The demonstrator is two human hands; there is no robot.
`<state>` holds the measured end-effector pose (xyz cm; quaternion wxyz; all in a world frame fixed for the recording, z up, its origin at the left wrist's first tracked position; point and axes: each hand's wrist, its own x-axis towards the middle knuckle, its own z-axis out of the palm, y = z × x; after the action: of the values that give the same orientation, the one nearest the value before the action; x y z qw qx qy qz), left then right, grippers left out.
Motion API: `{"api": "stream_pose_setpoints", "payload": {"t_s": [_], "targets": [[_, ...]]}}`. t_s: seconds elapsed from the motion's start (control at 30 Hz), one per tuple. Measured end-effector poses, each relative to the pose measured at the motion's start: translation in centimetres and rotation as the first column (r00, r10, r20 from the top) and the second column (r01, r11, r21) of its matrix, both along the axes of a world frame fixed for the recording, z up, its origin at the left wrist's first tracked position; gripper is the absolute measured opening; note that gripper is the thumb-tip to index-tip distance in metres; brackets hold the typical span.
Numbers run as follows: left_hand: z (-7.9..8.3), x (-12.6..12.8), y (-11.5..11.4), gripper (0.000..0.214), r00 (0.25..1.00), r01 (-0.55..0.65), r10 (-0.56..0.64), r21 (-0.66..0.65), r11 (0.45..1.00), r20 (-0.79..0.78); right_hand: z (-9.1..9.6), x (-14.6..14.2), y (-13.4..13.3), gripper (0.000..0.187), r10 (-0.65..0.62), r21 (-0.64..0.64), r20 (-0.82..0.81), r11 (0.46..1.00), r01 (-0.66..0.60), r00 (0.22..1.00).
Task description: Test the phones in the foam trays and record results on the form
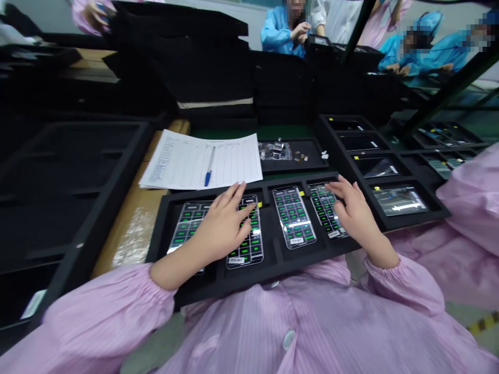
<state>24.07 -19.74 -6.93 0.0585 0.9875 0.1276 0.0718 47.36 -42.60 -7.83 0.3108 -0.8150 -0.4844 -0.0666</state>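
Observation:
A black foam tray (218,283) lies in front of me with several phones set in its slots, their screens lit with green grids. My left hand (220,226) rests flat with fingers stretched out across the second phone (249,244), partly covering the leftmost phone (185,226). My right hand (351,208) lies with fingers spread on the rightmost phone (325,210). The third phone (294,215) sits uncovered between my hands. Neither hand grips anything.
A printed sheet (187,161) with a blue pen (209,169) lies behind the tray. A small tray holds metal parts (276,150). Another black tray (413,218) with phones stands at the right, empty black trays (70,171) at the left. People in blue coats (278,34) work beyond.

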Motion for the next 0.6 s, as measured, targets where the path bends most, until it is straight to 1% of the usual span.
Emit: {"api": "stream_pose_setpoints", "payload": {"t_s": [0.07, 0.13, 0.2, 0.3, 0.37, 0.47, 0.53, 0.6], "targets": [[0.2, -0.5, 0.1, 0.051, 0.998, -0.027, 0.027, 0.000, 1.000, 0.059, -0.2, 1.2, -1.0, 0.043, -0.066, 0.016, -0.009, 0.998, 0.067, 0.998], [0.8, -1.2, 0.5, 0.054, 0.989, -0.066, 0.067, -0.013, 0.998, 0.135, -0.7, 2.2, -1.6, 0.042, -0.088, -0.007, -0.013, 0.996, 0.088, 0.996], [1.5, -2.3, 1.1, 0.053, 0.975, -0.109, 0.115, -0.045, 0.993, 0.192, -1.4, 2.8, -1.6, 0.043, -0.074, -0.056, -0.005, 0.996, 0.074, 0.997], [2.2, -4.3, 2.4, 0.048, 0.951, -0.189, 0.208, -0.101, 0.977, 0.230, -2.2, 3.0, -1.3, 0.044, -0.037, -0.129, 0.016, 0.991, 0.039, 0.999], [2.4, -6.0, 3.0, 0.046, 0.933, -0.261, 0.283, -0.122, 0.958, 0.222, -2.4, 2.6, -1.3, 0.043, -0.021, -0.141, 0.029, 0.990, 0.025, 0.999], [2.3, -8.5, 3.4, 0.046, 0.908, -0.365, 0.380, -0.111, 0.924, 0.178, -2.4, 1.9, -1.8, 0.042, -0.022, -0.064, 0.046, 0.998, 0.025, 0.999], [1.8, -9.6, 3.2, 0.046, 0.907, -0.389, 0.399, -0.096, 0.916, 0.133, -2.4, 1.5, -2.2, 0.041, -0.030, -0.020, 0.039, 0.999, 0.030, 0.999], [1.2, -10.2, 3.0, 0.046, 0.923, -0.368, 0.376, -0.098, 0.925, 0.082, -2.4, 1.2, -2.4, 0.040, -0.029, -0.005, 0.019, 1.000, 0.029, 0.999]]}}
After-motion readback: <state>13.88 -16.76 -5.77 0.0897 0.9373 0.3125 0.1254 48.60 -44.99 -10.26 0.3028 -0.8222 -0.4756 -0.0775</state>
